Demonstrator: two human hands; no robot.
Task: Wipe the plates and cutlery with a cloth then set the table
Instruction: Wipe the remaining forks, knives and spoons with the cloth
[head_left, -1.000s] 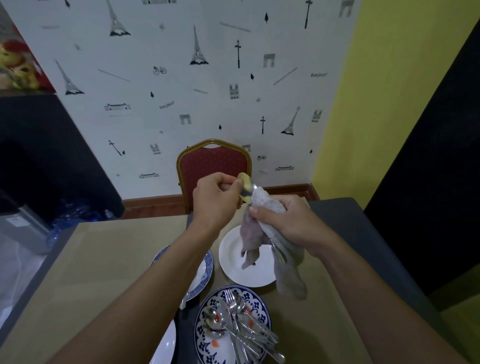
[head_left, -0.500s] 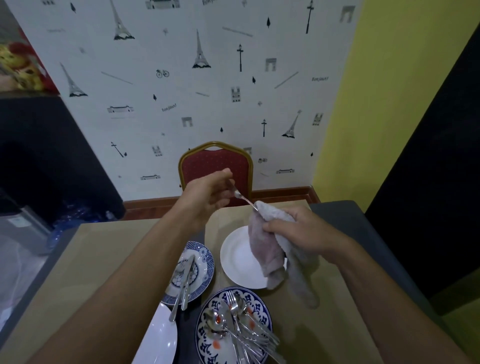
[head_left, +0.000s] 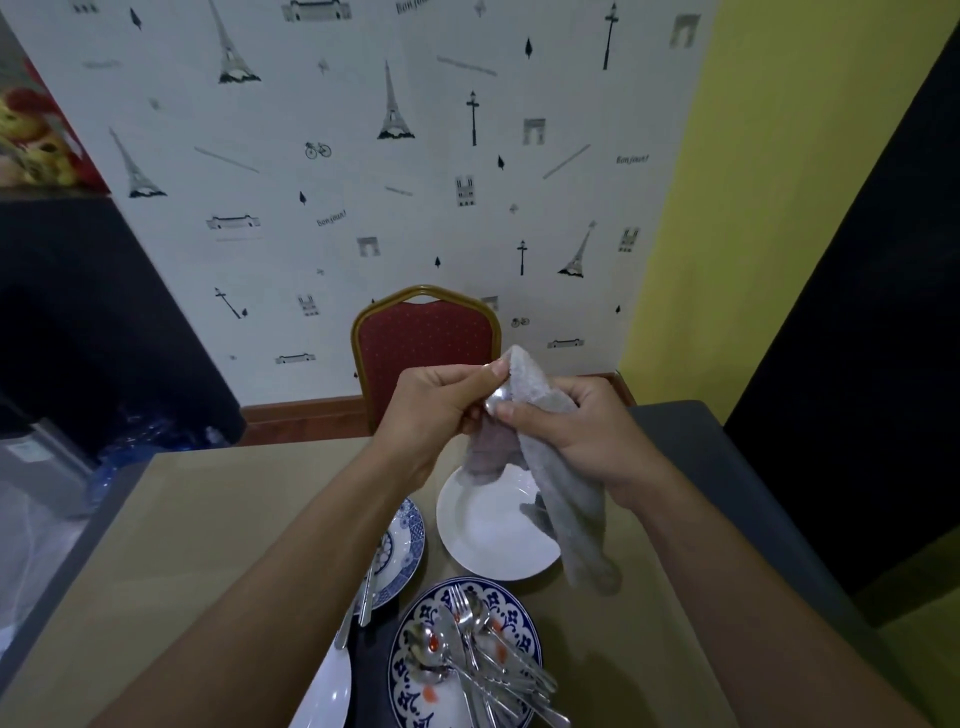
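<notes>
My left hand (head_left: 441, 402) pinches a spoon (head_left: 497, 399), of which only a shiny bit shows between both hands. The grey cloth (head_left: 550, 467) is wrapped over the spoon and held by my right hand (head_left: 576, 434), its tail hanging over a plain white plate (head_left: 488, 540). A blue patterned plate (head_left: 511, 616) near me holds several forks and spoons (head_left: 478, 660). A smaller blue-rimmed plate (head_left: 408, 545) lies left of it, with cutlery (head_left: 363, 603) resting across its edge. Another white plate (head_left: 324, 696) shows at the bottom.
The tan table (head_left: 208, 545) has a dark strip down its middle and a grey edge (head_left: 691, 431) on the right. A red chair (head_left: 426, 343) with a gold frame stands at the far side against the patterned wall. Clutter sits on the floor at left.
My hands have come together: the left hand drew the spoon back into the cloth, and the right hand lifted the cloth up around it. The view tilted slightly upward.
</notes>
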